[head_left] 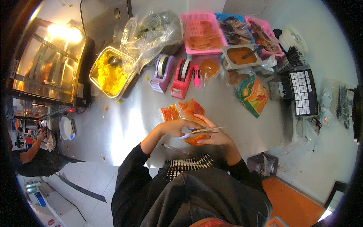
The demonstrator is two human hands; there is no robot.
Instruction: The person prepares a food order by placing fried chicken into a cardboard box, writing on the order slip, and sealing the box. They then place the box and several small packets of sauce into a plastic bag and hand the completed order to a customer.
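My left hand (179, 126) grips a pair of scissors (185, 135) by the pale purple handle. Their blades point right, across the front of my right hand (217, 136). Between the fingers of that right hand is a clear plastic packet of red-orange sauce (194, 140), partly hidden by the scissors and fingers. Just beyond my hands, two more red-orange packets, a smaller one (169, 113) and a larger one (191, 108), lie on the steel table (136, 124). A thin pen-like stick (175, 148) rests near the table's front edge.
Purple (162, 74) and red (181, 79) tape dispensers stand beyond the packets. A foil tray of yellow food (112, 75) sits left, near a lit display cabinet (48, 65). A green pouch (252, 95) and sauce pan (241, 56) are right. Another person's arm (31, 151) shows far left.
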